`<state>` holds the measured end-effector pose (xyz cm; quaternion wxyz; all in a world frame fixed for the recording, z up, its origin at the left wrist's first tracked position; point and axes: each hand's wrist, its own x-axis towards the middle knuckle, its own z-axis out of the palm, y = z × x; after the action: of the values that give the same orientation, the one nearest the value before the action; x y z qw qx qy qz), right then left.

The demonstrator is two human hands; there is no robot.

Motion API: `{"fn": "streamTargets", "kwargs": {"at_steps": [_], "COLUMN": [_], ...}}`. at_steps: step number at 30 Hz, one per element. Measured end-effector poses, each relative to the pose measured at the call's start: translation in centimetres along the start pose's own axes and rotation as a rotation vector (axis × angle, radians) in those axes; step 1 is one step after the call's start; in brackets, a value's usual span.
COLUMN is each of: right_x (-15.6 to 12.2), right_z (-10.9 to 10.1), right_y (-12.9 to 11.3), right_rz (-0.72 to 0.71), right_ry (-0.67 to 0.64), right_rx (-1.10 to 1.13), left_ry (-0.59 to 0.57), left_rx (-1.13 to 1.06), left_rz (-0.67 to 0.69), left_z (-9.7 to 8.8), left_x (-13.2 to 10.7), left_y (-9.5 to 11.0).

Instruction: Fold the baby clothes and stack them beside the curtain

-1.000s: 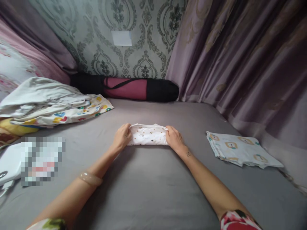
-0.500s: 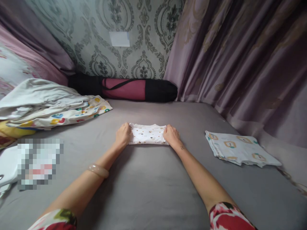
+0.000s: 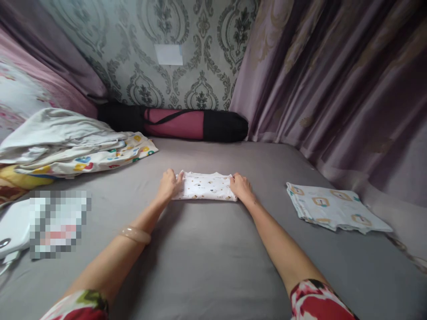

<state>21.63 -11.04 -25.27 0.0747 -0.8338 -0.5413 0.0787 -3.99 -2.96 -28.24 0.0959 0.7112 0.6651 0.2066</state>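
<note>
A small white garment with tiny printed figures lies folded into a narrow rectangle on the grey bed sheet. My left hand rests at its left end with the fingers stretched over the edge of the cloth. At the right end, my right hand has its fingers curled onto the fabric. Both arms reach forward from the bottom of the view, and a pale bangle sits on my left wrist.
A folded white cloth with square prints lies to the right. A heap of unfolded laundry is at the left. A maroon and black rolled bag lies against the patterned wall. Purple curtains hang along the right side.
My left hand has slid slightly left and its fingers have flattened over the garment's end. The right hand has barely moved, and the garment stays in place.
</note>
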Motion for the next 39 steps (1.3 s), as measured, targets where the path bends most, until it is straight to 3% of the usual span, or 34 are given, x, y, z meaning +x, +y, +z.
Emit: {"fn": "streamTargets", "kwargs": {"at_steps": [3, 5, 9, 11, 15, 18, 25, 27, 30, 39], "right_x": [-0.4, -1.2, -2.7, -3.2, -3.3, -3.1, -2.7, -2.6, -2.5, -2.5], "right_z": [-0.7, -0.7, 0.7, 1.8, 3.4, 3.9, 3.6, 3.3, 3.2, 4.2], "right_y": [-0.3, -1.3, -4.2, -5.0, -4.9, -4.5, -4.6, -4.4, -3.7, -2.9], "right_rz": [-0.061, -0.211, -0.665, -0.761, -0.716, -0.697, -0.689, -0.683, -0.625, -0.557], "right_ry": [0.098, 0.197, 0.167, 0.102, 0.006, -0.006, -0.079, -0.103, -0.035, -0.023], "right_rx": [0.002, 0.004, 0.032, 0.022, 0.027, 0.039, 0.052, 0.062, 0.053, 0.026], "left_ry": [0.162, 0.227, 0.012, -0.062, -0.109, -0.142, -0.178, -0.143, -0.085, -0.207], "left_rx": [-0.119, -0.115, -0.004, 0.051, 0.134, 0.173, 0.278, 0.295, 0.292, 0.257], "left_rz": [-0.005, 0.146, 0.556, 0.648, 0.587, 0.548, 0.529, 0.551, 0.547, 0.473], "left_z": [-1.2, -1.9, -1.4, -0.3, 1.8, 2.4, 1.7, 1.4, 1.2, 1.5], "left_x": [0.4, -0.2, -2.6, -3.6, -4.2, -4.1, -4.1, -4.1, -4.0, -3.6], "left_y": [-0.3, 0.6, 3.4, 4.0, 3.2, 2.4, 2.9, 2.9, 2.4, 1.7]}}
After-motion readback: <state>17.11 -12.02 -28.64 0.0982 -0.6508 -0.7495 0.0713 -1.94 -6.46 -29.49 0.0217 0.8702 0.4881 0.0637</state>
